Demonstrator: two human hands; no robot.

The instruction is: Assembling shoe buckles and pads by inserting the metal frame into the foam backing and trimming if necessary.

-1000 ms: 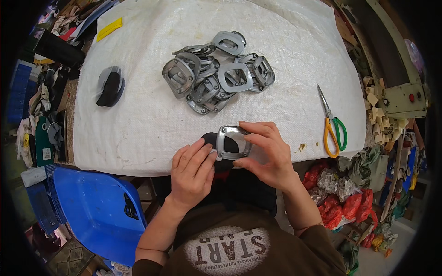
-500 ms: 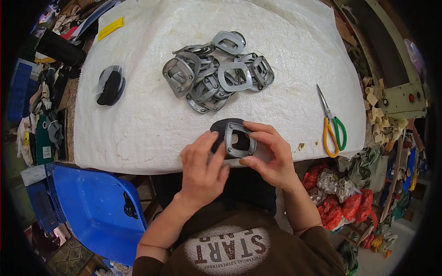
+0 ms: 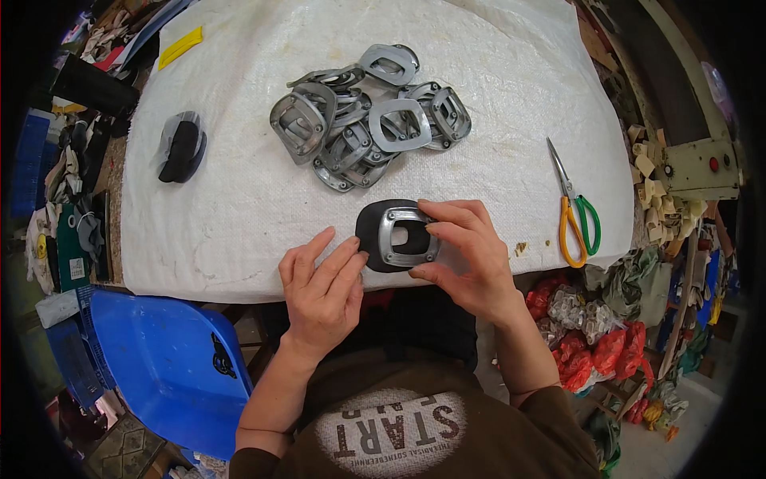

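At the table's near edge, a silver metal frame (image 3: 388, 233) with rounded corners lies over a black oval pad (image 3: 369, 239); a pale spot shows through the frame's opening. My right hand (image 3: 483, 259) grips the right side of both, thumb below and fingers above. Beside the pad's left edge is my left hand (image 3: 321, 287), its fingers stretched out and apart, fingertips touching or almost touching the pad. Farther off sits a heap of similar grey metal frames (image 3: 297, 132), several of them overlapping.
Scissors (image 3: 567, 190) with one orange and one green handle lie at the right. A black piece with clear plastic (image 3: 183, 148) and a yellow strip (image 3: 181, 48) are on the white sheet (image 3: 511, 104) at left. A blue bin (image 3: 159, 351) stands below, left; red bags (image 3: 610, 351) at lower right.
My left hand has drawn back to the left off the frame, its fingers spreading. The frame and pad have shifted slightly left, and more of the pad shows. My right hand keeps its grip.
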